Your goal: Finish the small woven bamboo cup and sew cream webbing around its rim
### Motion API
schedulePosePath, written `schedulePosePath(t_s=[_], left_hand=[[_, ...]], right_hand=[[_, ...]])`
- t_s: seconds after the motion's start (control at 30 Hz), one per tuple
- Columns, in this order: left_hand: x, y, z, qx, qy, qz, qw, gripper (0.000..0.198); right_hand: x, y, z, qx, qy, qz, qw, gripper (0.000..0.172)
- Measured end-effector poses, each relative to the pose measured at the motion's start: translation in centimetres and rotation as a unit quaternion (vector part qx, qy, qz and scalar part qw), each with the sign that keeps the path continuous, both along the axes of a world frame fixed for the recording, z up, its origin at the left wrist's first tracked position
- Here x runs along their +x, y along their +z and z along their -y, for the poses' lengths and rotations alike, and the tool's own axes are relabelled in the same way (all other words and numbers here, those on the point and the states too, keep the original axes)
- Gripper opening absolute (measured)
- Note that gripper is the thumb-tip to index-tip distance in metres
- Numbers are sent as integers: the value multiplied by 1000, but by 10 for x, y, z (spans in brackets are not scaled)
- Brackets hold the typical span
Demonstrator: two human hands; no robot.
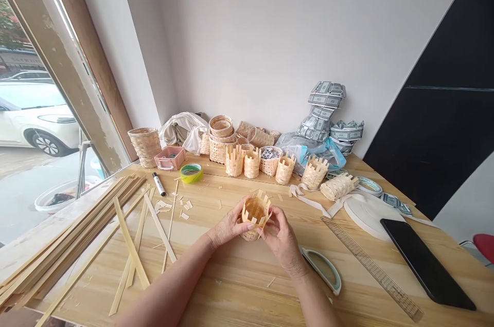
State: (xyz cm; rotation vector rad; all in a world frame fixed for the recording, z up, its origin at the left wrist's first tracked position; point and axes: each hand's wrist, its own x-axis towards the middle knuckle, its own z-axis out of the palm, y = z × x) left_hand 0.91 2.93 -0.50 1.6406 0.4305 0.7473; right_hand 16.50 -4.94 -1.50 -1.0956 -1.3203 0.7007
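Observation:
A small woven wood-strip basket (256, 209) stands upright between my hands above the table, its strip ends sticking up unevenly round the rim. My left hand (230, 225) is wrapped round its left side, thumb across the front. On the right side, my right hand (280, 237) pinches the basket's edge and a thin strip there; the fingertips are partly hidden. The lower part of the basket is half covered by my fingers. Just beside my right wrist lies a pair of scissors (326, 270), of which a pale handle shows.
Loose wood strips (131, 244) and a long bundle of strips (73, 234) lie left. Behind are a marker (159, 184), yellow tape (191, 173), a pink box (170, 158) and several woven baskets (252, 163). At right are a clear ruler (370, 268), a white ribbon roll (368, 214) and a black phone (426, 262).

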Motion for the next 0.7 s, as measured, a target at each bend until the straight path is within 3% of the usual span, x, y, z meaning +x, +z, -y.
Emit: schedulePosePath(t_s=[0.23,0.43,0.7], left_hand=[[2,12,6,-24,4,40,999,72],[3,7,4,-37,17,36,998,69],[2,2,8,39,16,-3,999,73]], right_hand=[[5,5,1,7,18,12,1000,40],[8,11,3,4,18,29,999,36],[9,14,5,7,23,36,999,26]])
